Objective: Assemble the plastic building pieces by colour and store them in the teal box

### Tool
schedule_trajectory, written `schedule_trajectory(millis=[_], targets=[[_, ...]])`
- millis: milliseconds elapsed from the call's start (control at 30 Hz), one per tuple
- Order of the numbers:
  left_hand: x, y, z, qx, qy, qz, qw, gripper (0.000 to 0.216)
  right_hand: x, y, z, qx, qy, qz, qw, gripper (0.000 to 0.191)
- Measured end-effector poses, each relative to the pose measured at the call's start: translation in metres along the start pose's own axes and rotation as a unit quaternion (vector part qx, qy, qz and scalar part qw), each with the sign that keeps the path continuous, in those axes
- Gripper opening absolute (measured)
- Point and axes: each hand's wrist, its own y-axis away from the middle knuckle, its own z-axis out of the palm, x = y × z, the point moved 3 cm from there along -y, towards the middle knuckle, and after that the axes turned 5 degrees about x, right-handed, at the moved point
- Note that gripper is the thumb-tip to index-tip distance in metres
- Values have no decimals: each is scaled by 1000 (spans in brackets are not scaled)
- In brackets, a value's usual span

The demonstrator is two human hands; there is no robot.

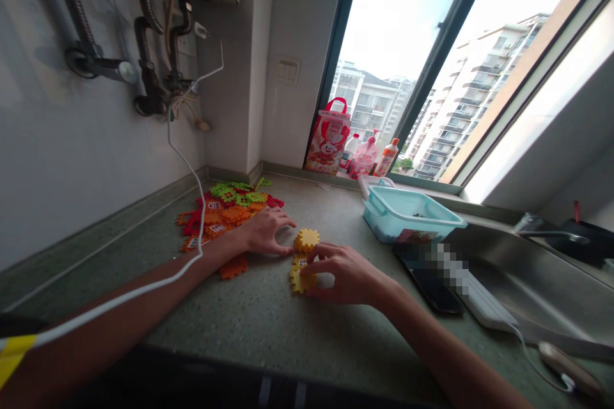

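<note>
A pile of flat interlocking plastic tiles (225, 208), red, orange and green, lies on the green speckled counter (268, 319) at the back left. My left hand (265, 230) rests beside the pile, fingers stretched flat, fingertips touching a yellow tile (307, 239). My right hand (345, 273) is curled round a small cluster of joined yellow tiles (301, 275) just in front of it, pinching its edge. One orange tile (234, 267) lies under my left wrist.
A light blue plastic box (407, 214) stands to the right, with a dark phone (434, 287) and a white slab in front. A steel sink (537, 281) lies further right. A red bag (329, 137) and bottles (369, 156) stand on the window sill. A white cable (192, 172) hangs over my left arm.
</note>
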Motion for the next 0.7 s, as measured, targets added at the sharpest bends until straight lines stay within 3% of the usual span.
schedule_trajectory(millis=[233,533,700], targets=[[-6,2,-2,11,-4,10,1000,62,-2,-2,4,-17,-57,5,998,32],[-8,4,-2,6,9,18,1000,63,-12,-2,1,-19,-92,-14,995,26],[-5,3,-5,-6,5,25,1000,63,4,0,-2,-1,-84,0,996,41]])
